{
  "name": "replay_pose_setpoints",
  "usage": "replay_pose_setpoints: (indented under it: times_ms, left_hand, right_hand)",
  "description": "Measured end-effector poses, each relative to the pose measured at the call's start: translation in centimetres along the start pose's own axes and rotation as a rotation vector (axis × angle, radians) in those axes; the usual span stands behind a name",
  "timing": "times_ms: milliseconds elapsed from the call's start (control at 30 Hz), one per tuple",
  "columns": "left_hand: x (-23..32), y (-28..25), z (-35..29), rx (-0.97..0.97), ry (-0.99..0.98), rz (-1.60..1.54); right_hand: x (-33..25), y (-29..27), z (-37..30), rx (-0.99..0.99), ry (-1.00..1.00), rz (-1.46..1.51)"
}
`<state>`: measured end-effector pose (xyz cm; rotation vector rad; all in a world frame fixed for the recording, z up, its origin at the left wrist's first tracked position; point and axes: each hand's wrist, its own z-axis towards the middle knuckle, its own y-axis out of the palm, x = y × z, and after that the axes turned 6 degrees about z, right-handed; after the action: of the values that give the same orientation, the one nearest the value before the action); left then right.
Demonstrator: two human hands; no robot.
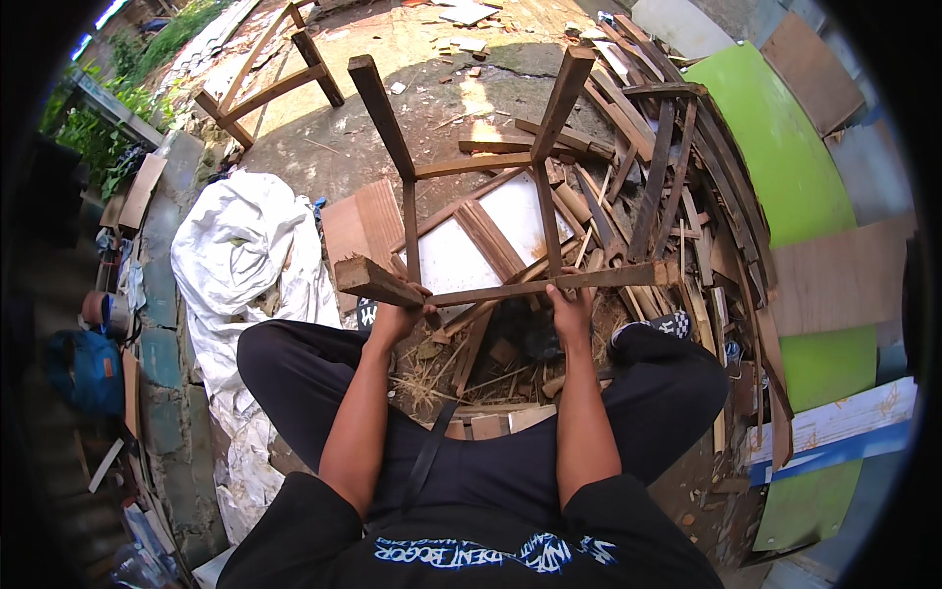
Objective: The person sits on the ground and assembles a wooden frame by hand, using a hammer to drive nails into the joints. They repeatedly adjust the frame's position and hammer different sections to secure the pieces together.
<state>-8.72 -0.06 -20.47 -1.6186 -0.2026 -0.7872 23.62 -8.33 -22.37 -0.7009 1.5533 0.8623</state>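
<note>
I hold a dark wooden stool frame [500,293] up in front of me, its legs pointing outward and its rails making an open rectangle. My left hand [400,316] is wrapped round the near left corner, where a leg meets the rail. Toward the other end of the near rail, my right hand [570,312] grips the wood, fingers partly hidden behind it. Seen through the frame, a white panel with wooden edging [461,257] lies on the ground, a brown plank [485,239] across it.
A crumpled white sheet [240,231] lies to my left beside a low block wall [162,304]. Farther off stands another wooden frame [270,93]. Scrap timber [677,177] is heaped at right, along green boards [756,128]. A blue bag [88,371] sits far left.
</note>
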Motion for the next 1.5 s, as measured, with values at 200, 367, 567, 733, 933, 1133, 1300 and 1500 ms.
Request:
replay_pose_setpoints:
  times_ms: [200,367,567,733,933,1133,1300,1500]
  left_hand:
    - [0.3,0.4,-0.1,0.047,0.022,0.066]
    - [0.3,0.4,0.0,-0.009,-0.029,0.026]
    - [1.8,-0.2,-0.2,0.013,-0.042,0.009]
    - [1.3,0.3,-0.5,0.085,-0.027,-0.005]
    - [0.8,1.6,-0.4,0.09,-0.063,-0.138]
    - [0.6,2.2,-0.5,0.138,-0.083,-0.232]
    - [1.4,2.2,-0.8,0.206,-0.091,-0.283]
    - [1.4,1.5,-0.6,0.028,-0.122,-0.297]
  right_hand:
    - [2.1,-0.9,0.6,-0.01,0.065,-0.045]
    - [3.9,-0.6,0.9,0.043,0.026,-0.012]
    - [4.7,-0.5,1.0,0.111,-0.005,-0.069]
    - [1.7,1.9,-0.3,0.21,0.188,0.277]
    - [1.9,1.4,0.0,0.188,0.266,0.263]
    - [2.2,1.6,0.1,0.199,0.25,0.265]
    - [1.5,2.0,-0.1,0.242,0.244,0.255]
    - [2.0,1.8,0.1,0.243,0.258,0.231]
